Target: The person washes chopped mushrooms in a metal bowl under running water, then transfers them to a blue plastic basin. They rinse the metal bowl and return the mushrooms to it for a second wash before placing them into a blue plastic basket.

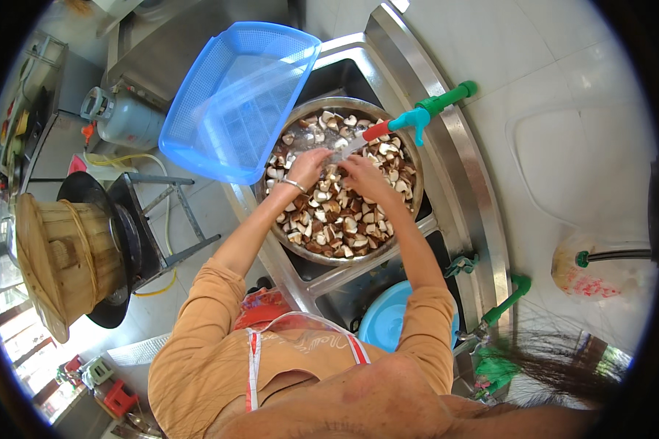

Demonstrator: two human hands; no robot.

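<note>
A large round metal basin (419,189) rests over the sink, filled with cut brown-and-white mushroom pieces (329,217) in water. My left hand (310,167), with a metal bangle at the wrist, is among the mushrooms left of the basin's centre. Close beside it, my right hand (365,175) reaches into the pieces with bent fingers. The fingertips of both hands are partly hidden, so what they grip is unclear. Above them is a tap with a turquoise valve (411,119), a red section and a clear nozzle, its end near my fingers.
A blue plastic basket (236,104) overlaps the basin's upper left. A light-blue basin (381,321) sits in the nearer sink bay. The steel sink's raised edge (475,181) runs along the right. At left are a wooden steamer barrel (63,252), a metal stand (181,211) and a gas cylinder (129,118).
</note>
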